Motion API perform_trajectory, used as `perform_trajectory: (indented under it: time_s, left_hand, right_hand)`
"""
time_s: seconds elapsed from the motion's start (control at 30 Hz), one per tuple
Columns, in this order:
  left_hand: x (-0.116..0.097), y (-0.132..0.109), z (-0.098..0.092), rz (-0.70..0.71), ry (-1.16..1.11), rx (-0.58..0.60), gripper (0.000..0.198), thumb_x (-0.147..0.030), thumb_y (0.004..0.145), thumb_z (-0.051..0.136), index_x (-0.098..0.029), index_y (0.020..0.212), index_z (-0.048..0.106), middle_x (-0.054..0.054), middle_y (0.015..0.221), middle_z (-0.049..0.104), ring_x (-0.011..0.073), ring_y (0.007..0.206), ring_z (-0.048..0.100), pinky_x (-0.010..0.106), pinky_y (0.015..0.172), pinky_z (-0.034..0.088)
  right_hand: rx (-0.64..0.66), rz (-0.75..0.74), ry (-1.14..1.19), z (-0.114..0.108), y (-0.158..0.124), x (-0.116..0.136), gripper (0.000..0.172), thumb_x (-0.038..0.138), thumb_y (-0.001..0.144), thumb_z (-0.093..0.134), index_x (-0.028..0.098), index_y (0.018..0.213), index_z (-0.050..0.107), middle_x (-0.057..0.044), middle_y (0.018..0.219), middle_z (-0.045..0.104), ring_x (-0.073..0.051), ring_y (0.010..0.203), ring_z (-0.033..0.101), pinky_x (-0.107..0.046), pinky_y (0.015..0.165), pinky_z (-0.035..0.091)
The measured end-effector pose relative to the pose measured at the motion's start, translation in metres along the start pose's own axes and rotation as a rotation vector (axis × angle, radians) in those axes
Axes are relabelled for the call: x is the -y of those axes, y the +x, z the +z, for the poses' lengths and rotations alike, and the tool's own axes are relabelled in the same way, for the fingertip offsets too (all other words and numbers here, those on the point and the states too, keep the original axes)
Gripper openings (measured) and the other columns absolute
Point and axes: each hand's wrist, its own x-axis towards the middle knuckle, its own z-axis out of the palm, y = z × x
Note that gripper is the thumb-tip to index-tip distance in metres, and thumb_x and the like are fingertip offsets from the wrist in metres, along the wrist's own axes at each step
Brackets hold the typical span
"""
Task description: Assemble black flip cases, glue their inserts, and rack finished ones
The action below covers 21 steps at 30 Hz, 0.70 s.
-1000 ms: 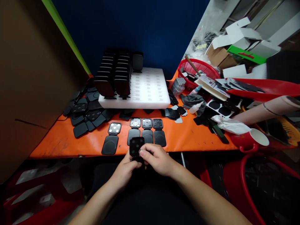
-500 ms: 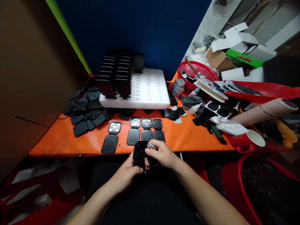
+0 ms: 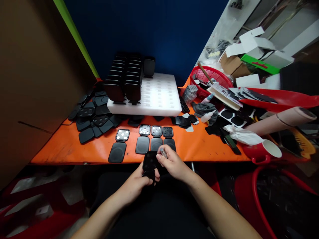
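My left hand (image 3: 138, 181) is closed around the lower part of a black hinged pad (image 3: 150, 160), held tilted just off the table's front edge. Its upper square plate faces me, with round recesses faintly visible. Beside that plate's right edge, my right hand (image 3: 175, 164) pinches a short silver cylinder (image 3: 163, 153); whether it is one piece or a stack I cannot tell. Behind my hands lie several opened black hinged pads in a row, among them a left one (image 3: 117, 152) with silver discs in its square plate and another (image 3: 143, 145).
A white foam block (image 3: 161, 96) holds upright black pads (image 3: 114, 90). Loose black pads (image 3: 87, 121) are piled on the orange table (image 3: 199, 146) at left. To the right are a red basket (image 3: 219, 74), a bundle of grey rods (image 3: 190, 91) and a red mug (image 3: 259, 151).
My right hand has tipped the silver cylinder more upright and shifted slightly right and up. The black pad in my left hand has moved slightly right.
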Motion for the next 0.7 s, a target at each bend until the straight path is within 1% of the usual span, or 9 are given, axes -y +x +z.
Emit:
perform_trajectory:
  time_s: [0.07,0.13,0.2,0.27,0.33,0.43,0.53,0.63,0.7]
  left_hand:
    - [0.002,0.000,-0.002,0.005,0.009,0.015,0.033,-0.007,0.058,0.051,-0.017,0.089,0.055,0.001,0.083,0.061,0.0159,0.074,0.055,0.030,0.071,0.040]
    - [0.004,0.000,-0.004,-0.001,0.024,0.043,0.034,-0.006,0.058,0.050,-0.017,0.090,0.055,0.002,0.082,0.062,0.0157,0.072,0.055,0.031,0.071,0.040]
    - [0.008,0.000,-0.008,-0.006,0.034,0.084,0.036,-0.006,0.059,0.049,-0.017,0.093,0.055,0.002,0.083,0.063,0.0163,0.072,0.056,0.032,0.071,0.040]
    - [0.011,0.001,-0.012,-0.011,0.029,0.123,0.041,-0.006,0.060,0.049,-0.017,0.099,0.054,0.003,0.084,0.063,0.0171,0.073,0.057,0.033,0.073,0.041]
    - [0.014,0.002,-0.014,-0.018,0.006,0.138,0.048,-0.005,0.060,0.049,-0.018,0.106,0.052,0.003,0.085,0.064,0.0181,0.075,0.058,0.034,0.074,0.042]
    - [0.015,0.003,-0.013,-0.024,-0.050,0.112,0.052,-0.003,0.060,0.048,-0.018,0.110,0.049,0.004,0.086,0.065,0.0202,0.077,0.060,0.036,0.072,0.045]
    - [0.012,0.002,-0.010,-0.033,-0.166,0.072,0.052,-0.003,0.060,0.047,-0.018,0.110,0.047,0.004,0.084,0.065,0.0224,0.076,0.062,0.039,0.069,0.048]
    - [0.008,0.000,-0.008,-0.063,-0.248,0.028,0.047,-0.004,0.063,0.048,-0.018,0.108,0.047,0.004,0.085,0.065,0.0236,0.077,0.063,0.040,0.068,0.050]
    - [0.006,-0.001,-0.008,-0.083,-0.257,0.001,0.044,-0.004,0.064,0.049,-0.018,0.106,0.048,0.005,0.086,0.064,0.0237,0.078,0.064,0.039,0.068,0.050]
  right_hand:
    - [0.010,0.010,0.018,-0.001,0.000,-0.003,0.016,0.035,0.088,0.048,0.022,0.096,0.044,0.006,0.063,0.040,-0.010,0.055,0.040,-0.023,0.053,0.034]
    - [0.031,0.037,0.033,-0.004,0.001,-0.004,0.023,0.034,0.086,0.051,0.023,0.103,0.044,0.006,0.065,0.040,-0.009,0.054,0.038,-0.022,0.052,0.032]
    - [0.065,0.083,0.043,-0.009,0.003,-0.005,0.028,0.036,0.082,0.057,0.022,0.104,0.046,0.005,0.067,0.041,-0.008,0.054,0.036,-0.021,0.050,0.030]
    - [0.115,0.135,0.042,-0.013,0.005,-0.005,0.027,0.037,0.078,0.062,0.019,0.094,0.050,0.005,0.066,0.041,-0.007,0.053,0.033,-0.021,0.049,0.027]
    - [0.133,0.166,0.008,-0.015,0.007,-0.004,0.025,0.038,0.077,0.063,0.017,0.078,0.049,0.006,0.062,0.037,-0.007,0.053,0.030,-0.021,0.049,0.025]
    - [0.071,0.147,-0.071,-0.012,0.008,-0.002,0.033,0.038,0.077,0.061,0.018,0.064,0.039,0.006,0.059,0.032,-0.007,0.054,0.029,-0.021,0.049,0.023]
    - [0.030,0.110,-0.053,-0.007,0.009,-0.002,0.033,0.038,0.080,0.057,0.018,0.062,0.037,0.006,0.058,0.034,-0.007,0.053,0.031,-0.021,0.049,0.024]
    - [0.081,0.159,0.088,-0.005,0.010,-0.005,0.033,0.042,0.085,0.048,0.019,0.063,0.039,0.006,0.054,0.039,-0.007,0.047,0.029,-0.022,0.045,0.022]
    - [0.100,0.178,0.130,-0.005,0.010,-0.006,0.032,0.041,0.085,0.048,0.018,0.064,0.041,0.006,0.054,0.041,-0.007,0.046,0.031,-0.021,0.045,0.023]
